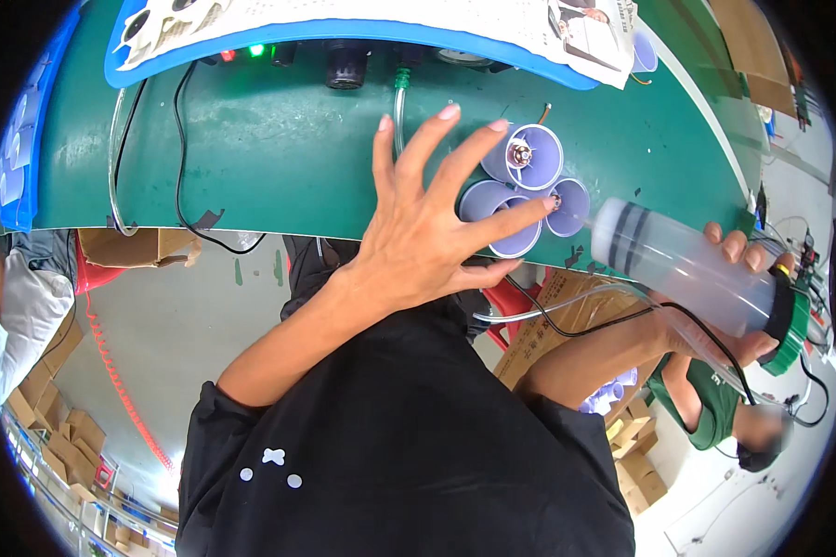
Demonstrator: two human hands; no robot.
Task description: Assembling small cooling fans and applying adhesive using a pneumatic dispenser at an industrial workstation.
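Gripping a translucent plastic cylinder with dark bands (687, 265) in my right hand (732, 246), I have my fingers and thumb wrapped around its barrel near the dark green ribbed cap (791, 330). It lies tilted above the table's near edge, its banded end toward three pale lavender plastic cups and its cap away to my right. My left hand (423, 227) is empty-palmed and spread wide, palm down, with the index finger stretched across the lower left cup (474, 200) to the small metal piece in the right-hand cup (579, 202); the spot is small and partly covered, so I can't tell whether the fingertip presses on the metal or just meets the rim, nor how far the cylinder's nozzle reaches in. Just above, the upper cup (550, 165) stands with a round metal fitting (519, 154) inside it. All three sit close together on the green tabletop (288, 139). Beyond my fingers, a clear hose (399, 116) drops from a green connector, beneath a blue plastic tray (353, 30) bearing printed paper.
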